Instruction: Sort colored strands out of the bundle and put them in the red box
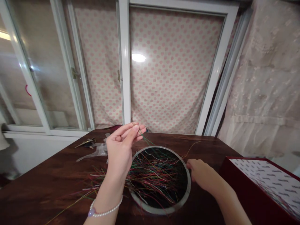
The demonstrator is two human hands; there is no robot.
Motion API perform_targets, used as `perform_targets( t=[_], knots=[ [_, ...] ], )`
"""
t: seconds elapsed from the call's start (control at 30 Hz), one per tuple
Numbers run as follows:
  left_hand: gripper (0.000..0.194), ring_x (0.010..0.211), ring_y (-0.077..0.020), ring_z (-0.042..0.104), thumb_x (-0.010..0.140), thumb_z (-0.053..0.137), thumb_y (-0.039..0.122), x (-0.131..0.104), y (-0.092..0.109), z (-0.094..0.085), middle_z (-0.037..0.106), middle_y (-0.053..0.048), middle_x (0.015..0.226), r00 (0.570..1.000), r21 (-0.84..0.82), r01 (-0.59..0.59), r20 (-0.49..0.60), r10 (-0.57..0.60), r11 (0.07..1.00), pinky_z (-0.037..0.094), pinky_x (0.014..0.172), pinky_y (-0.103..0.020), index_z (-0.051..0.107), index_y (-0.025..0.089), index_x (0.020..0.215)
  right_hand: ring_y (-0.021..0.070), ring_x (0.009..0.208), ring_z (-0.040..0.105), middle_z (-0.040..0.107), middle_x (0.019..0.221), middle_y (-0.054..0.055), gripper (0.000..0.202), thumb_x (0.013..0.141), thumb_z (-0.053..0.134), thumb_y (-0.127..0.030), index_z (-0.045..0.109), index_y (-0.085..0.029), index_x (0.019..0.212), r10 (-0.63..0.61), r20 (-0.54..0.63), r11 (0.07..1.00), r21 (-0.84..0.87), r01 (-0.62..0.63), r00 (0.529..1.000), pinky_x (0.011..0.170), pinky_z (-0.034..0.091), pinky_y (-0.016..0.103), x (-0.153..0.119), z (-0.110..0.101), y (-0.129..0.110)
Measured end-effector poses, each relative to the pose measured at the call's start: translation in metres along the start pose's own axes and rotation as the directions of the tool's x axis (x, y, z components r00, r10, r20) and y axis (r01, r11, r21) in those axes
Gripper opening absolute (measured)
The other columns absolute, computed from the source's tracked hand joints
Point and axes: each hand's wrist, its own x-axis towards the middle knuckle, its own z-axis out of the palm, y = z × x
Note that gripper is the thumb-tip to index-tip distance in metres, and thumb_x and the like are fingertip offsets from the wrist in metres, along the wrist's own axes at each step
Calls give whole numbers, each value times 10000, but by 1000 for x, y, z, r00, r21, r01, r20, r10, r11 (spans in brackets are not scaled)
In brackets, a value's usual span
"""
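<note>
Left hand (122,137) raised, pinching green strands (146,140) at fingertips, likely to part them from strand pile (159,175). Pile lies on silver-rimmed disc (188,184), centre of surface (49,178), spilling left. Right hand (200,175) curled by right rim; grip unclear, fingertips hidden. Box (257,187) cut off, near right.

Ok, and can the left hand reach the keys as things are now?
Probably yes: the keys lie left of the left hand, with only a clear plastic bag partly between. But its fingers pinch thin green wires, which it would likely have to release first.
</note>
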Motion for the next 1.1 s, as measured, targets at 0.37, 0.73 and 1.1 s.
perform_targets(
  t=[0.37,0.73,1.1],
  knots=[
    [95,619,-127,676,737,666,146,-35,-3,32,741,-44,673,764,429,196,497,-412,882,524,579,-174,756,142,769,105,834,659,682,976,-24,221,861,545,-254,612,-293,1069,-138,-611,551,607,573,780,749,528,211,-41,-36,-28],
    [91,591,-94,633,756,663,150,-38,1,33,717,-16,649,650,414,261,593,-476,872,513,582,-156,754,155,751,73,767,669,722,834,-58,202,801,617,-97,704,-259,886,-188,-752,580,434,690,632,714,526,152,-44,-39,-27],
    [64,591,-78,632,744,685,139,-36,1,28,712,-12,650,568,329,427,627,-533,842,512,584,-147,747,146,757,107,820,623,681,897,34,270,811,547,11,688,-163,963,-396,-805,586,150,796,443,715,532,225,-40,-37,-21]
  ],
)
